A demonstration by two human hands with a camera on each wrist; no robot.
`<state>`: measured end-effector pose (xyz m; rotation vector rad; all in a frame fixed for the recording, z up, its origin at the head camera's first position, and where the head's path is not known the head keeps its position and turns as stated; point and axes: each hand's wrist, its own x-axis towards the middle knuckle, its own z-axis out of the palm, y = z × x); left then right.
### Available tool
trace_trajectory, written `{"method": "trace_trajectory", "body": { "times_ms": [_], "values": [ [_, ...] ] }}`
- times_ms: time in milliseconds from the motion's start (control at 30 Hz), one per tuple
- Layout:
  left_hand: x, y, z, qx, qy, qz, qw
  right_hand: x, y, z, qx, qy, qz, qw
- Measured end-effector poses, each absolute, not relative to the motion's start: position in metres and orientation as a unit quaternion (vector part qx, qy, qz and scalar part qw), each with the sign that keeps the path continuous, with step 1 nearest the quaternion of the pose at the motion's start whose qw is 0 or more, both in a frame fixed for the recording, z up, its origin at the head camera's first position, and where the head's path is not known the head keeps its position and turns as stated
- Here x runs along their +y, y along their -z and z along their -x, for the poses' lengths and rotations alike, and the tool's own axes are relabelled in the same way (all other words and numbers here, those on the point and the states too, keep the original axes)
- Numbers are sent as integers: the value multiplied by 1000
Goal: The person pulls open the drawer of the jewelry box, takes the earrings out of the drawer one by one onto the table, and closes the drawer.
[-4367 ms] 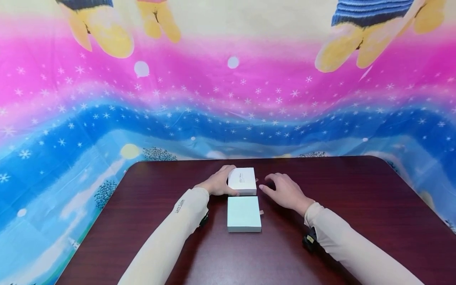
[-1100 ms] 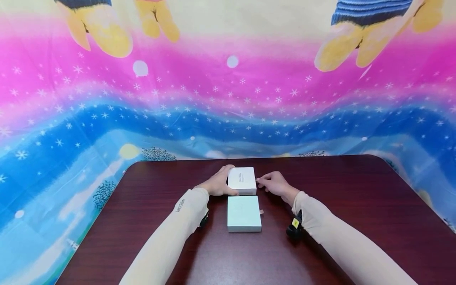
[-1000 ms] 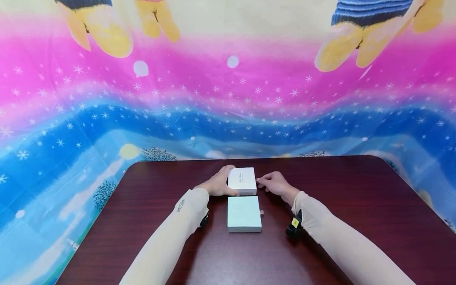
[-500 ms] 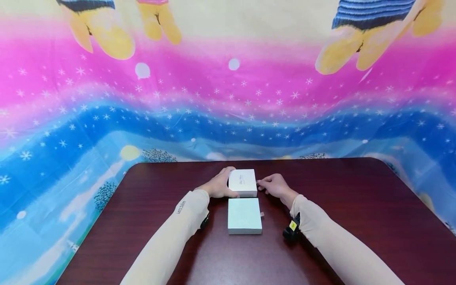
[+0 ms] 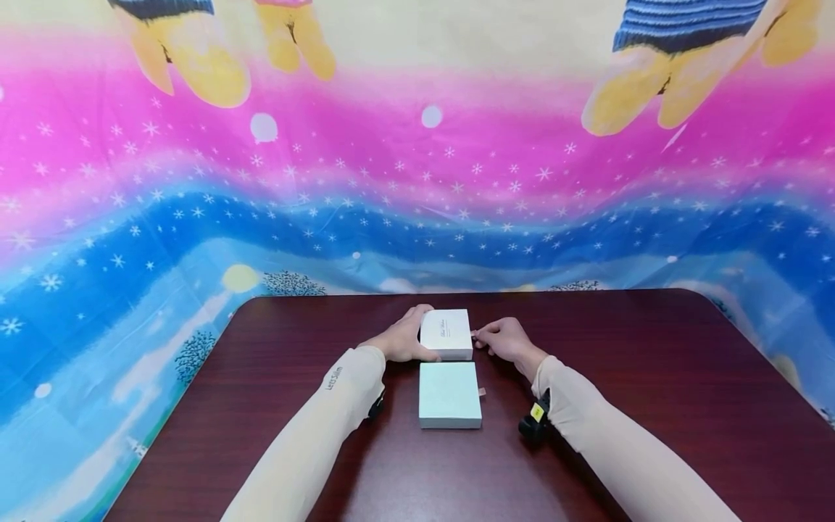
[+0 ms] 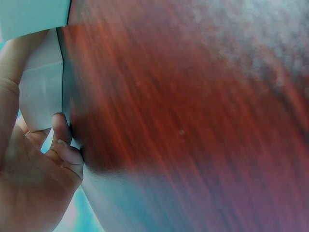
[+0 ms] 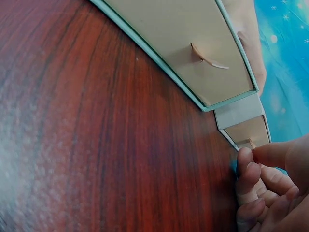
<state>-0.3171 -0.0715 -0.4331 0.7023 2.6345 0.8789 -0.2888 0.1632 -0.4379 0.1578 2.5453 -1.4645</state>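
A small white drawer box [image 5: 446, 332] with dark lettering on top sits near the table's back edge. My left hand [image 5: 399, 341] grips its left side, thumb along the front and fingers round the back. At the right side, my right hand [image 5: 507, 339] pinches the box's short ribbon pull [image 7: 250, 142] between thumb and forefinger. The drawer front [image 7: 241, 133] looks flush with the sleeve in the right wrist view. Just in front lies a mint-green drawer box [image 5: 450, 395], untouched, with its own ribbon tab [image 7: 207, 58] sticking out to the right.
Both boxes rest on a dark red-brown wooden table [image 5: 313, 464]. Behind it hangs a colourful printed cloth [image 5: 417, 181] with snowflakes, reaching down to the table's back edge. Black wrist cameras [image 5: 535, 424] sit under the cream sleeves.
My right hand, earlier apart from the white box with fingers loosely spread, has moved left and taken the ribbon pull. My left hand and both boxes stay in place.
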Motion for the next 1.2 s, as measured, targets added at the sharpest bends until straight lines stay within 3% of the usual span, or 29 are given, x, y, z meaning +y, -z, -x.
{"method": "trace_trajectory", "body": {
  "times_ms": [1200],
  "values": [
    [-71,440,321,910,-305,-237,149,163,438,287,874,472,-55,99]
  ]
}}
